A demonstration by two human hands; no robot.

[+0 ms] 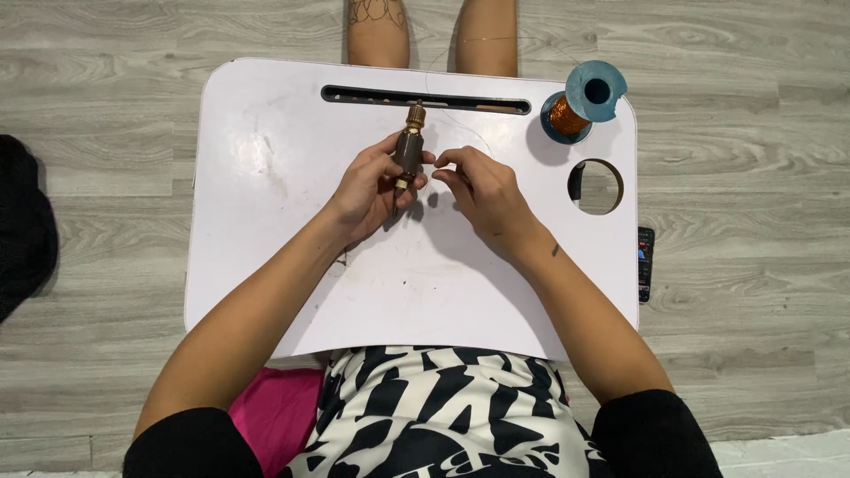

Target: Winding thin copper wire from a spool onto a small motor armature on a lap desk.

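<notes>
**Ana:** Head view looks straight down on a white lap tray across the person's knees, with grey wood floor all round. Where are the hands?

**Ben:** Both near the tray's middle, a little toward 12 o'clock. The left hand is clamped around a small motor armature, a dark cylinder with a brass-coloured end pointing to 12 o'clock and a thin shaft sticking out toward 6.

**Ana:** And the right one?

**Ben:** The right hand sits at 3 o'clock from the armature, just beside it. Thumb and forefinger are pinched together close to the armature's body; I think they hold a fine wire, but it's too thin to be sure of the grip.

**Ana:** Where does that wire run?

**Ben:** A faint line curves from the fingers up toward 1 o'clock, in the direction of a spool of copper wire with blue flanges, lying tilted at the tray's 2 o'clock corner.

**Ana:** Anything else about?

**Ben:** A long slot along the tray's 12 o'clock edge, a round cup hole at 3 o'clock, and a phone on the floor just off that edge. A dark cloth lies at far 9 o'clock.
</notes>
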